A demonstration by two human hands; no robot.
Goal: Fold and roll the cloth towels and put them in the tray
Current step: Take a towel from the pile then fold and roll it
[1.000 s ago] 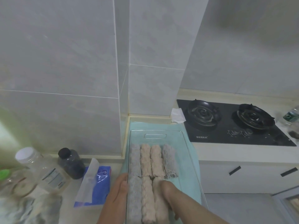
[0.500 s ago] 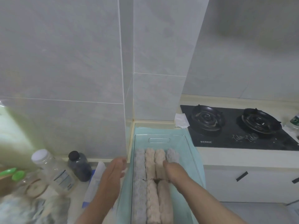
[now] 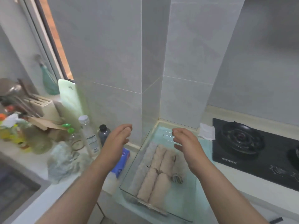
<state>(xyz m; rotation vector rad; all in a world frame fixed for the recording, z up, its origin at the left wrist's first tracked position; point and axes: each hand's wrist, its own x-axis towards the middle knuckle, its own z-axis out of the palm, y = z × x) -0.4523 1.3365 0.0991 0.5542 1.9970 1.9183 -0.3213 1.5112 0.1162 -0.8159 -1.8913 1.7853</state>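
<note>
A clear plastic tray (image 3: 129,178) lies on a pale green mat on the counter and holds several rolled towels (image 3: 157,173), grey and beige, packed side by side in two rows. A smaller grey roll (image 3: 177,177) sits at the right of them. My left hand (image 3: 117,141) hovers above the counter just left of the tray, fingers loosely curled, holding nothing. My right hand (image 3: 186,143) hovers over the tray's far right part, also empty with relaxed fingers. A crumpled grey cloth (image 3: 63,160) lies on the counter to the left.
A black gas hob (image 3: 252,149) fills the counter on the right, with a white paper (image 3: 206,131) by it. Left of the tray stand a blue packet (image 3: 122,162), a dark small bottle (image 3: 104,135), a clear bottle (image 3: 89,136) and cluttered kitchen items. A tiled column rises behind.
Both hands have lifted off the rolled towels and the tray's edge and now hover apart above it. The camera has swung left and back, showing more of the left counter.
</note>
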